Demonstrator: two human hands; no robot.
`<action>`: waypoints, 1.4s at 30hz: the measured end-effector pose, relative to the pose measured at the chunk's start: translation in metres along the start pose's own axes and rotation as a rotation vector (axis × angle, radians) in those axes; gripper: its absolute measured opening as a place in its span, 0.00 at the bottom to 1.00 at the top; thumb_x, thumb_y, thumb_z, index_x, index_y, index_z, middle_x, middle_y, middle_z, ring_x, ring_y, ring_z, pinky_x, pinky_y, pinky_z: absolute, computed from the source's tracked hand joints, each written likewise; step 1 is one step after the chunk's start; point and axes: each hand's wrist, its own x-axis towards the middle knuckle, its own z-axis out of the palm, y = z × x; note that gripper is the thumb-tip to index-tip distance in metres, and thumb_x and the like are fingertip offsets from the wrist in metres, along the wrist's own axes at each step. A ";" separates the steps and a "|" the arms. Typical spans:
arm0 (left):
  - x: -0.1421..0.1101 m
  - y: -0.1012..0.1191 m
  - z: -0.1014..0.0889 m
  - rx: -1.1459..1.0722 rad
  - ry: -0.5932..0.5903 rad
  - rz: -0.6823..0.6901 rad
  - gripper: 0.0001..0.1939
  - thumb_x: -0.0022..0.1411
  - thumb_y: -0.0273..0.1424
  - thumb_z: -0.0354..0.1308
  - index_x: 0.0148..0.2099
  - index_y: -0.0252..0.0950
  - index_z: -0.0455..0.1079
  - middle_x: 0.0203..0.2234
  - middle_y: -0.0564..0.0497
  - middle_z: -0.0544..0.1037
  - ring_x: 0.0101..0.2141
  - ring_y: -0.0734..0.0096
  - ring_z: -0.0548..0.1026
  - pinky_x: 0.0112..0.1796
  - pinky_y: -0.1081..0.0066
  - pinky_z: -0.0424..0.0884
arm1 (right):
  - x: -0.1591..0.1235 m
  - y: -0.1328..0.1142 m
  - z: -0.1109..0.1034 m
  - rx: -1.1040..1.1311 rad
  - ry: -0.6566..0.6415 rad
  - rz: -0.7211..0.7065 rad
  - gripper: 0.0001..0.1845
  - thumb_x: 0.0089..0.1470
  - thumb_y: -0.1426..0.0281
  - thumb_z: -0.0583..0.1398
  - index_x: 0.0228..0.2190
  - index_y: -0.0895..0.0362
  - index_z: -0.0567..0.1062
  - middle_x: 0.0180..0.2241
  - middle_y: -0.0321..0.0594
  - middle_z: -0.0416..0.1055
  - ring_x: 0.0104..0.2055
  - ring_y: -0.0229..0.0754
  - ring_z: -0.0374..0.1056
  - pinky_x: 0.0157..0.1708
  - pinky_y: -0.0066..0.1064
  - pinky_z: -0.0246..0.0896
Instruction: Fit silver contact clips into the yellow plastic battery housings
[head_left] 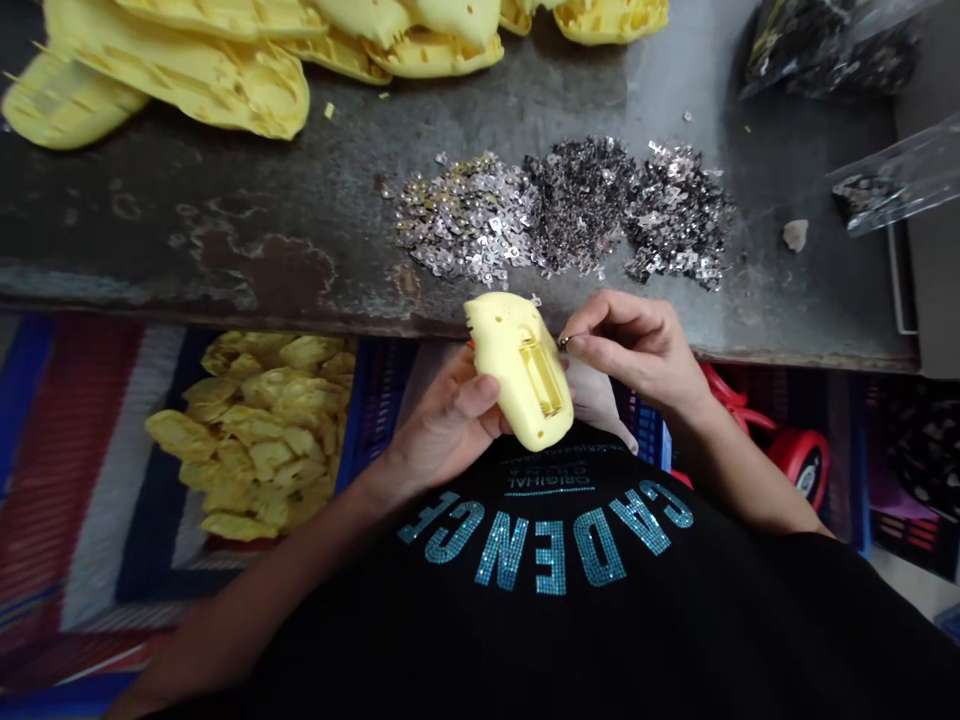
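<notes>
My left hand [457, 405] grips a yellow plastic shell [504, 350] from below and the side, thumb along its edge. A long rectangular battery slot [541, 378] in the shell faces up toward me. Just right of the shell, my right hand [630, 345] pinches a small dark metal battery contact [565, 342] between thumb and forefinger. Its exact shape is too small to make out. Beyond my hands, on the metal table [360, 220], lie piles of small parts: silvery flat contacts [480, 220], darker springy pieces [581, 200] and more shiny contacts [679, 215].
Larger yellow shells [225, 70] are heaped at the back left of the table. Plastic bags of metal parts [832, 50] rest at the back right. Below the table edge, more yellow shells [262, 430] lie at left, and a red wheeled object [799, 465] is at right.
</notes>
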 end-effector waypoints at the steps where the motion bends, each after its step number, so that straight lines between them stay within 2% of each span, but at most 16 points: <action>1: 0.000 -0.002 0.000 0.005 -0.003 -0.017 0.37 0.64 0.53 0.74 0.68 0.43 0.71 0.60 0.41 0.84 0.57 0.44 0.86 0.54 0.51 0.86 | -0.002 -0.002 0.004 -0.020 0.013 -0.013 0.10 0.63 0.63 0.73 0.36 0.56 0.83 0.33 0.33 0.81 0.35 0.35 0.74 0.37 0.28 0.68; 7: -0.003 -0.003 0.003 0.004 -0.006 -0.032 0.39 0.61 0.59 0.73 0.67 0.46 0.73 0.60 0.41 0.85 0.62 0.38 0.82 0.55 0.45 0.85 | -0.011 -0.011 0.006 -0.377 0.084 -0.158 0.08 0.65 0.65 0.70 0.34 0.53 0.82 0.32 0.33 0.78 0.31 0.35 0.68 0.31 0.31 0.59; 10: -0.003 -0.001 0.007 -0.007 -0.054 -0.040 0.44 0.59 0.61 0.74 0.70 0.48 0.72 0.58 0.42 0.86 0.64 0.35 0.80 0.55 0.42 0.85 | -0.014 -0.016 0.003 -0.443 0.066 -0.181 0.07 0.65 0.68 0.69 0.33 0.53 0.81 0.30 0.32 0.77 0.29 0.35 0.66 0.29 0.31 0.57; 12: -0.004 -0.001 0.008 -0.014 -0.059 -0.047 0.45 0.58 0.61 0.74 0.70 0.47 0.71 0.58 0.41 0.86 0.64 0.34 0.80 0.55 0.42 0.84 | -0.014 -0.020 0.004 -0.406 0.062 -0.162 0.06 0.65 0.68 0.69 0.33 0.53 0.81 0.30 0.33 0.78 0.28 0.34 0.65 0.29 0.31 0.57; 15: -0.006 -0.006 0.005 -0.005 -0.010 -0.054 0.42 0.60 0.59 0.74 0.69 0.45 0.71 0.60 0.40 0.84 0.64 0.37 0.80 0.58 0.42 0.83 | -0.010 -0.022 0.011 -0.331 0.044 -0.173 0.05 0.65 0.67 0.70 0.35 0.53 0.82 0.34 0.34 0.81 0.33 0.37 0.71 0.36 0.34 0.66; 18: -0.010 -0.010 0.001 -0.007 0.021 -0.054 0.39 0.61 0.59 0.73 0.66 0.44 0.73 0.61 0.41 0.83 0.64 0.38 0.80 0.60 0.42 0.82 | -0.006 -0.020 0.019 -0.383 0.043 -0.270 0.05 0.66 0.65 0.70 0.36 0.51 0.84 0.37 0.37 0.81 0.42 0.43 0.75 0.48 0.41 0.71; 23: -0.014 -0.009 0.003 0.020 0.002 -0.056 0.41 0.60 0.61 0.73 0.65 0.44 0.74 0.59 0.39 0.84 0.64 0.35 0.80 0.60 0.39 0.82 | -0.010 -0.016 0.023 -0.602 0.102 -0.317 0.05 0.65 0.62 0.68 0.38 0.48 0.85 0.37 0.39 0.78 0.43 0.48 0.74 0.49 0.48 0.71; 26: -0.014 -0.007 0.004 0.023 -0.018 -0.027 0.42 0.60 0.61 0.73 0.67 0.42 0.74 0.61 0.41 0.84 0.66 0.35 0.79 0.59 0.44 0.83 | -0.014 -0.021 0.020 -0.623 0.125 -0.338 0.06 0.66 0.63 0.67 0.36 0.49 0.84 0.36 0.38 0.77 0.41 0.46 0.74 0.46 0.45 0.70; 29: -0.014 -0.007 0.005 0.013 -0.046 -0.026 0.41 0.62 0.60 0.72 0.68 0.41 0.74 0.61 0.47 0.85 0.66 0.38 0.78 0.59 0.50 0.82 | -0.015 -0.027 0.015 -0.615 0.072 -0.312 0.06 0.65 0.67 0.66 0.34 0.52 0.81 0.33 0.35 0.77 0.36 0.41 0.72 0.41 0.39 0.66; 35: -0.015 -0.010 0.009 -0.070 -0.033 -0.039 0.39 0.62 0.59 0.74 0.66 0.41 0.76 0.59 0.42 0.86 0.66 0.32 0.78 0.61 0.42 0.81 | -0.013 -0.029 0.008 -0.651 0.002 -0.276 0.10 0.65 0.63 0.66 0.32 0.53 0.79 0.30 0.33 0.73 0.32 0.38 0.67 0.37 0.35 0.61; 39: -0.014 -0.012 0.011 -0.075 0.011 -0.040 0.37 0.62 0.57 0.75 0.64 0.41 0.77 0.57 0.44 0.86 0.67 0.34 0.77 0.65 0.43 0.78 | -0.011 -0.023 0.016 -0.580 0.043 -0.365 0.09 0.68 0.64 0.65 0.34 0.53 0.80 0.32 0.33 0.76 0.35 0.39 0.71 0.41 0.38 0.62; 42: -0.013 -0.013 0.011 -0.080 0.038 -0.047 0.39 0.60 0.58 0.76 0.65 0.42 0.77 0.57 0.43 0.86 0.66 0.37 0.78 0.65 0.44 0.79 | -0.012 -0.018 0.021 -0.724 0.063 -0.470 0.08 0.70 0.65 0.64 0.37 0.53 0.80 0.35 0.34 0.75 0.37 0.40 0.71 0.43 0.40 0.60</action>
